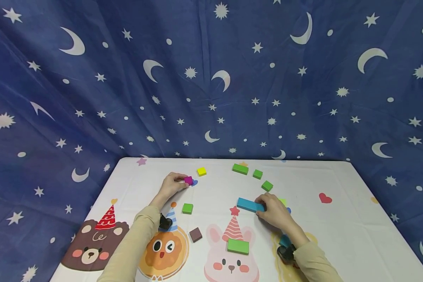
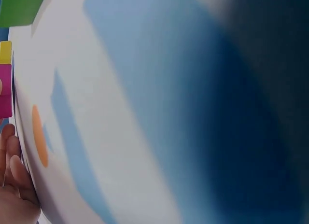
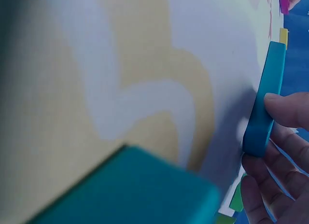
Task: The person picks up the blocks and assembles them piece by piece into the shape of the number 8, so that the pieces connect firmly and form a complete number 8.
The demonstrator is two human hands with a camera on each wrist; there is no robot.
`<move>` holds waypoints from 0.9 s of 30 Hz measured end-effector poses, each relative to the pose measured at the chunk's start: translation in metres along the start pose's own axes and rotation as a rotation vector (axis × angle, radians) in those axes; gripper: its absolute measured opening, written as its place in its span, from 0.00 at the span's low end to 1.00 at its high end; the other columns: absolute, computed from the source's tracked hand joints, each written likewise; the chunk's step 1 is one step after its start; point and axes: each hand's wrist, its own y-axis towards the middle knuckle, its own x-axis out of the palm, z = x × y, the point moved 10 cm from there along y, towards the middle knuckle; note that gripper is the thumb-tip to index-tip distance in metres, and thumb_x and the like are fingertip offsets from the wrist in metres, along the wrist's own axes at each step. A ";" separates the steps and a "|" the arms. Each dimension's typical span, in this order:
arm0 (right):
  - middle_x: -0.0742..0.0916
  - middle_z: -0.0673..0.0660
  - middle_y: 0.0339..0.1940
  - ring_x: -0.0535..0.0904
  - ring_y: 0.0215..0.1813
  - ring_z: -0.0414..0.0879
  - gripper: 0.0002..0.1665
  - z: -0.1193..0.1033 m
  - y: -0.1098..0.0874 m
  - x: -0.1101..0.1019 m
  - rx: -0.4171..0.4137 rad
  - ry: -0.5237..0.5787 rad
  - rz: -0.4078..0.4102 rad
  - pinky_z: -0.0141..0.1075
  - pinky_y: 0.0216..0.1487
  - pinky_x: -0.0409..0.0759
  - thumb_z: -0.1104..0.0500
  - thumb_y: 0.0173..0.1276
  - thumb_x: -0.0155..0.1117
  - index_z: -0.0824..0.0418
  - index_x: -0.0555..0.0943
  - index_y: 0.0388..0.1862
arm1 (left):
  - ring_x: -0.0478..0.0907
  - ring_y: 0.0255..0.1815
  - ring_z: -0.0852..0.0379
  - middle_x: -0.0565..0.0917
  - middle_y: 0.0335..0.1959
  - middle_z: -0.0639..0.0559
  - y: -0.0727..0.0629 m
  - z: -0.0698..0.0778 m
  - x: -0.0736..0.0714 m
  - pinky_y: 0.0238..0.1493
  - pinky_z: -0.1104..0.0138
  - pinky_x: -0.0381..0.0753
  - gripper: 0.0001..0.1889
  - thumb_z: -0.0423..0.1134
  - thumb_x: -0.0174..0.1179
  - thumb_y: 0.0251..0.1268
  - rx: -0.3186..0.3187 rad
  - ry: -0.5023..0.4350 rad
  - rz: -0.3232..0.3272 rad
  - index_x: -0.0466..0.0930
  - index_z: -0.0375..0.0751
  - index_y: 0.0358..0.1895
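Note:
At the back left, my left hand (image 1: 174, 185) pinches a small magenta block (image 1: 188, 180) between thumb and fingers. The same magenta block (image 2: 5, 96) shows at the left edge of the left wrist view, above the fingers. A yellow block (image 1: 201, 172) lies just beyond it to the right. My right hand (image 1: 273, 210) grips one end of a long blue block (image 1: 248, 205), its other end pointing left. In the right wrist view the thumb lies along one side of this blue block (image 3: 264, 101), with fingers below it.
Three green blocks lie at the back right, one of them a longer block (image 1: 240, 169). Nearer are a green block (image 1: 187, 208), a brown block (image 1: 195, 235) and a long green block (image 1: 238, 246). Another blue block (image 3: 130, 190) lies beneath the right wrist. A starry curtain (image 1: 211, 78) hangs behind.

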 end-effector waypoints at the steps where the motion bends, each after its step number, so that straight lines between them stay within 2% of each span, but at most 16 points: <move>1: 0.82 0.51 0.37 0.74 0.42 0.45 0.18 -0.001 0.001 0.001 -0.004 -0.001 -0.001 0.43 0.48 0.76 0.61 0.52 0.74 0.59 0.82 0.43 | 0.74 0.51 0.45 0.78 0.48 0.39 0.000 0.000 0.000 0.57 0.55 0.71 0.19 0.33 0.67 0.53 0.004 -0.002 -0.002 0.83 0.36 0.51; 8: 0.82 0.51 0.37 0.76 0.42 0.44 0.17 -0.010 0.003 0.004 -0.047 -0.001 0.004 0.43 0.48 0.77 0.62 0.51 0.74 0.59 0.83 0.42 | 0.75 0.50 0.47 0.78 0.46 0.41 -0.002 0.004 0.001 0.54 0.59 0.72 0.19 0.33 0.68 0.53 0.029 0.002 -0.018 0.84 0.38 0.51; 15: 0.82 0.50 0.36 0.74 0.40 0.43 0.16 -0.018 0.008 0.006 -0.079 0.000 -0.006 0.44 0.47 0.75 0.63 0.51 0.74 0.58 0.83 0.41 | 0.72 0.37 0.53 0.78 0.34 0.44 -0.003 0.009 0.004 0.39 0.69 0.68 0.18 0.33 0.69 0.52 0.049 -0.007 -0.029 0.84 0.36 0.49; 20: 0.82 0.50 0.35 0.74 0.40 0.43 0.16 -0.023 0.012 0.010 -0.093 0.010 -0.022 0.44 0.47 0.75 0.62 0.51 0.74 0.58 0.83 0.41 | 0.71 0.34 0.56 0.78 0.33 0.47 -0.004 0.012 0.007 0.39 0.70 0.68 0.19 0.33 0.70 0.51 0.037 -0.012 -0.037 0.84 0.37 0.49; 27: 0.81 0.49 0.36 0.74 0.41 0.43 0.16 -0.026 0.020 0.017 -0.084 0.032 -0.048 0.43 0.49 0.75 0.62 0.52 0.73 0.57 0.83 0.41 | 0.70 0.35 0.56 0.79 0.33 0.47 -0.006 0.018 0.014 0.39 0.69 0.67 0.19 0.34 0.71 0.50 0.049 0.032 -0.057 0.85 0.39 0.49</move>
